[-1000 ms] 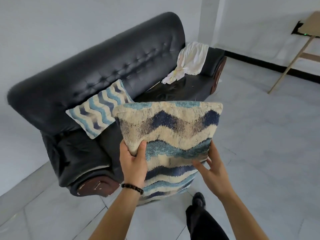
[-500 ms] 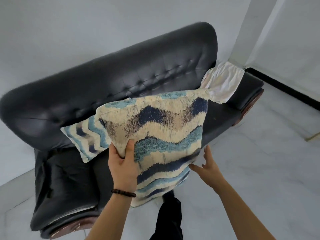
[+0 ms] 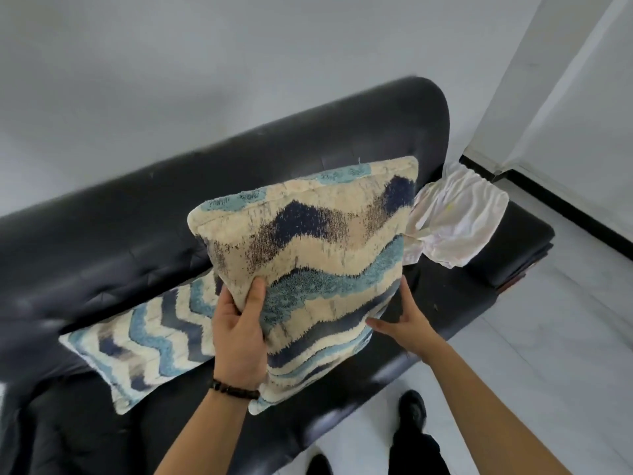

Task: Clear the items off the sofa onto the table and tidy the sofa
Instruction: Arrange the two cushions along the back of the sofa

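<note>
Sofa [image 3: 308,159], black and button-tufted, fills the middle of the view against a pale wall; a wave-patterned cushion [image 3: 308,269] is held upright above its seat, roughly in the middle, with its far edge close to the backrest; whether its lower edge rests on the seat cannot be told. The left hand [image 3: 239,334] grips the cushion's left edge, thumb across the front face and the other fingers hidden behind it, so it is pinching the fabric; the right hand [image 3: 407,320] lies flat with fingers pressed together and extended against the lower right edge, steadying and not clasping. A second cushion [image 3: 154,341] with the same zigzag pattern leans on the left part of the seat, partly behind the held one; a crumpled white cloth [image 3: 455,221] is draped over the right armrest, so the clearing looks unfinished.

Risks, as I judge them: with only one hand truly gripping, the cushion could twist or slump forward off the seat once released, since the slick leather gives little hold; set too close, it could push the second cushion flat; the cloth could slide to the floor if brushed.

No brand, label or readable writing shows anywhere; no desk is in view.
</note>
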Demonstrator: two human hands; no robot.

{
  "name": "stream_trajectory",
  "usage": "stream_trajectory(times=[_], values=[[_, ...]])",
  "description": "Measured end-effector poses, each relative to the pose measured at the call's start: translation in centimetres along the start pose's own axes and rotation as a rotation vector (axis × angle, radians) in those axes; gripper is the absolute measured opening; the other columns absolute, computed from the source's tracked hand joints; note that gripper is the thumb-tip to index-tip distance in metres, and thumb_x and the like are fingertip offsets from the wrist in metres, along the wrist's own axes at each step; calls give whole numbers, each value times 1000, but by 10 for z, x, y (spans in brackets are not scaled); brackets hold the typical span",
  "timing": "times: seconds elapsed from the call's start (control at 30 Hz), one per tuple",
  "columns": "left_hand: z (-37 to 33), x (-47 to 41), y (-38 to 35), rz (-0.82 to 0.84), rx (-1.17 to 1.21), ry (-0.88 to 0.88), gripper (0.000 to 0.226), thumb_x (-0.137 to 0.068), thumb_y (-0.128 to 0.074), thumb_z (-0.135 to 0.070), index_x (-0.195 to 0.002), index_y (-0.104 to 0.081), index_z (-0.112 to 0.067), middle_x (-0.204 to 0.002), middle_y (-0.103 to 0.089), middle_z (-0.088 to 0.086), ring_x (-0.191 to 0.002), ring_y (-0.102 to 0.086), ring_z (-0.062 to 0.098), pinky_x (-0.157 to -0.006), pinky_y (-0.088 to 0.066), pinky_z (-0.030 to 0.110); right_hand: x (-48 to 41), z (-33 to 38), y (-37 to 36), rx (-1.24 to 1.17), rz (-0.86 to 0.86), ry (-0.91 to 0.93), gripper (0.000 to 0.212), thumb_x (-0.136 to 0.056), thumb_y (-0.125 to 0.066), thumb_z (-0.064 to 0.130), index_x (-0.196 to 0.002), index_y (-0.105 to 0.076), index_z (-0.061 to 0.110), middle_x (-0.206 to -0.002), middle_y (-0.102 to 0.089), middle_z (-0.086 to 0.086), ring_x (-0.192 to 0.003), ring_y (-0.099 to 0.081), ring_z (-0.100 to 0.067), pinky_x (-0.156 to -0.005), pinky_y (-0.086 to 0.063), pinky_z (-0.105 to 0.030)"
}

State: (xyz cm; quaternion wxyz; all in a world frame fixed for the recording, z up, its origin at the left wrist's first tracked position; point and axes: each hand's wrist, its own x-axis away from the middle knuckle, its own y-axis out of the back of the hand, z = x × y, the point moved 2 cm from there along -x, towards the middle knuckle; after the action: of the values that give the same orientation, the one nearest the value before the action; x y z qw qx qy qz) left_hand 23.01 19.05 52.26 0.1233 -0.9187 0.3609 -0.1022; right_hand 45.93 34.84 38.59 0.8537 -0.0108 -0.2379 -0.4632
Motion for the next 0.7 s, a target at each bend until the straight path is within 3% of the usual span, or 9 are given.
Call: stream_trajectory(times=[0.07, 0.1, 0.17, 0.2, 0.27, 0.4, 0.5, 0.57, 0.7], values=[[8, -24, -16, -10, 34, 24, 46, -86, -67, -24, -131, -57, -17, -126, -66, 3, -114, -64, 21, -93, -54, 40, -37, 6, 17, -8, 73, -9, 109, -69, -91, 24, -153, -23, 38, -145, -47, 20, -129, -48, -3, -92, -46, -17], [14, -35, -23, -23, 48, 31, 49, -86, -63, -19, -133, -53, -13, -128, -65, 4, -119, -61, 21, -97, -52, 39, -57, 5, 24, 15, 106, -24, 88, -70, -90, 20, -144, -43, 31, -132, -60, 15, -120, -57, -6, -84, -51, -15], [26, -53, -39, -77, 10, 25, 53, -85, -62, -16, -136, -50, -12, -129, -64, 4, -121, -60, 21, -98, -51, 38, -90, 5, 33, 79, 152, -41, 44, -71, -88, 27, -112, -72, 23, -108, -74, 6, -106, -68, -15, -79, -58, -23], [33, -62, -46, -134, -41, 10, 53, -85, -63, -15, -136, -49, -12, -129, -64, 4, -121, -60, 21, -99, -50, 39, -106, 0, 36, 103, 164, -37, 45, -67, -90, 38, -105, -75, 20, -102, -76, 3, -104, -69, -19, -83, -59, -32], [56, -85, -57, -269, -139, 6, 47, -90, -62, -12, -135, -49, -15, -129, -64, 2, -120, -60, 17, -101, -48, 37, -133, -4, 46, 107, 146, -55, 58, -64, -90, 46, -109, -70, 16, -103, -74, 2, -104, -69, -22, -86, -58, -41], [127, -125, -59, -468, -177, 190, 42, -96, -59, -19, -137, -49, -20, -133, -60, -1, -123, -57, 17, -107, -43, 43, -188, 13, 72, 343, 89, 112, 44, -80, -82, 26, -116, -58, 21, -106, -62, -3, -98, -60, -23, -82, -53, -41], [179, -144, -56, -588, -90, 405, 35, -97, -57, -21, -132, -50, -18, -133, -60, 3, -118, -59, 21, -93, -51, 40, -244, 20, 78, 661, 94, 281, 46, -82, -80, 25, -123, -62, 14, -102, -52, -7, -97, -55, -33, -78, -49, -41], [206, -155, -55, -656, -110, 498, 48, -96, -59, -23, -140, -41, -18, -141, -52, 4, -118, -56, 18, -85, -50, 37, -274, 22, 69, 809, 116, 382, 47, -83, -77, 17, -126, -60, 11, -101, -49, -9, -96, -52, -36, -76, -45, -38], [259, -188, -49, -580, -238, 484, 83, -95, -62, -21, -154, -5, -32, -159, -20, 0, -132, -40, 17, -110, -39, 46, -329, 8, 18, 904, 287, 608, 62, -83, -70, 2, -139, -54, 21, -112, -55, -9, -102, -48, -32, -89, -45, -43]])
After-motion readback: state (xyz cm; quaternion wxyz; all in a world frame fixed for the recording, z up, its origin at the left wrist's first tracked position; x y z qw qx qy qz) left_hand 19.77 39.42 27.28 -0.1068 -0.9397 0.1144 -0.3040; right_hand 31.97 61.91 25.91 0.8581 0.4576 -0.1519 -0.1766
